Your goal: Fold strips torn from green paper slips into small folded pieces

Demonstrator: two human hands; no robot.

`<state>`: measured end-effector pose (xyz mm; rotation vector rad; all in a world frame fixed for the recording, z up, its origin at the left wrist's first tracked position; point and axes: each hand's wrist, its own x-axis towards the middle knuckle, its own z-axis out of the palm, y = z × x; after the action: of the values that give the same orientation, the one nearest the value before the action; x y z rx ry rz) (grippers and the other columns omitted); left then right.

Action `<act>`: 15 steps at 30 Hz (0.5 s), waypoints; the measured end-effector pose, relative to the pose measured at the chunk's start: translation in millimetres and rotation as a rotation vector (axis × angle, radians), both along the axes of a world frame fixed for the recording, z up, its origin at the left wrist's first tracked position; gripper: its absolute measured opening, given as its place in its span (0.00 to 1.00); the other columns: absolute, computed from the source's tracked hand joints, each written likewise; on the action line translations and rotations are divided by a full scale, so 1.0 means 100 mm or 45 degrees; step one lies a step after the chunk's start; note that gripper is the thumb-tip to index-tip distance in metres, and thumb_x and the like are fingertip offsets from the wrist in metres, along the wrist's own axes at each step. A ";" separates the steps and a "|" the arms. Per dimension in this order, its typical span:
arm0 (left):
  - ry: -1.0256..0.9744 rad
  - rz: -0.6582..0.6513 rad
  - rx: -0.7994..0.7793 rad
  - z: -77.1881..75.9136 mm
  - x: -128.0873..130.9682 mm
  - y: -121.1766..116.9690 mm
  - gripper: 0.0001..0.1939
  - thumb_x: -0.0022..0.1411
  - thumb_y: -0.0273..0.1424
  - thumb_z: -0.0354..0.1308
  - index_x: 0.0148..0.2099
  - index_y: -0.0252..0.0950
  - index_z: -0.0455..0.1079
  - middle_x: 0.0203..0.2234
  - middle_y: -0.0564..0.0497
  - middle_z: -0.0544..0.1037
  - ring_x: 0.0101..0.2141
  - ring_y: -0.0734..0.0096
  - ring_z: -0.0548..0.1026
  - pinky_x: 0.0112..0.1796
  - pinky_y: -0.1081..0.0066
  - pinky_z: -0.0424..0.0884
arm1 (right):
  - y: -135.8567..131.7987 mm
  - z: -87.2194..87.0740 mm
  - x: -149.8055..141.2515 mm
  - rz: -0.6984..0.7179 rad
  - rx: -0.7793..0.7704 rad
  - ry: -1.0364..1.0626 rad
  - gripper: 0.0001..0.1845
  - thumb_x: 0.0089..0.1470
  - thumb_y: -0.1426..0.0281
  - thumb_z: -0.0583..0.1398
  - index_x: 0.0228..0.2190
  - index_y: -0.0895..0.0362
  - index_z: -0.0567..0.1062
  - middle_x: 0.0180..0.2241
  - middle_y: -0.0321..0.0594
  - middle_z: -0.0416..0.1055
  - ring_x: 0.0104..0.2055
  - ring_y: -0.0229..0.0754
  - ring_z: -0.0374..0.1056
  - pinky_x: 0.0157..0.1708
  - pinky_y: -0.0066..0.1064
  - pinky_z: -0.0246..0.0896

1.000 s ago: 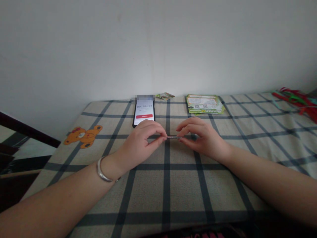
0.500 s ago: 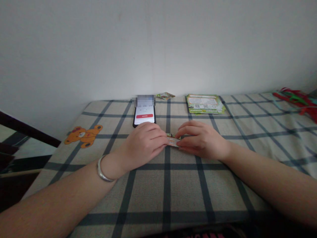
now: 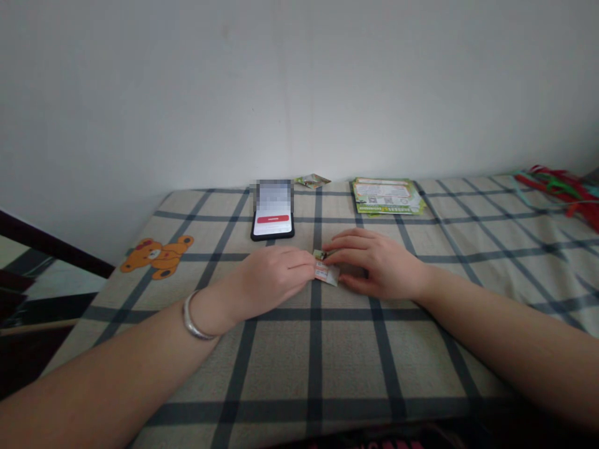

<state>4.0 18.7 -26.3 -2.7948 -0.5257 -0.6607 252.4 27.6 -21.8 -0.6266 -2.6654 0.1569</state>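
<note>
A small folded piece of printed paper [image 3: 328,275], pale with orange and green print, lies on the checked cloth between my hands. My left hand [image 3: 276,272] pinches its left edge, the fingers pressed together and the thumb mostly hidden. From the other side my right hand [image 3: 377,263] reaches over it, fingertips resting on its upper part. The right thumb is spread from those fingers, near the paper's right corner. A silver bangle [image 3: 193,317] circles my left wrist.
Beyond my left hand lies a phone [image 3: 274,227] with a lit screen. A folded paper diamond [image 3: 314,181] and a stack of printed sheets [image 3: 388,196] are by the wall. A bear cutout [image 3: 159,255] lies left; red and green items [image 3: 566,190] lie far right.
My left fingers have drawn down from the phone's lower edge. My right fingers have shifted left over the paper and parted from the thumb, so more of the paper shows.
</note>
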 end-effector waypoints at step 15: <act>0.030 -0.048 -0.011 0.00 0.02 0.04 0.06 0.65 0.25 0.53 0.39 0.31 0.72 0.35 0.48 0.78 0.38 0.65 0.75 0.40 0.65 0.74 | 0.00 0.01 -0.02 0.015 -0.157 0.012 0.20 0.50 0.70 0.62 0.46 0.58 0.72 0.49 0.45 0.71 0.56 0.44 0.61 0.58 0.38 0.57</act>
<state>5.5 22.7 -26.4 -2.8230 -0.4734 -0.6343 250.4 27.5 -20.6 -0.6461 -2.6658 0.3286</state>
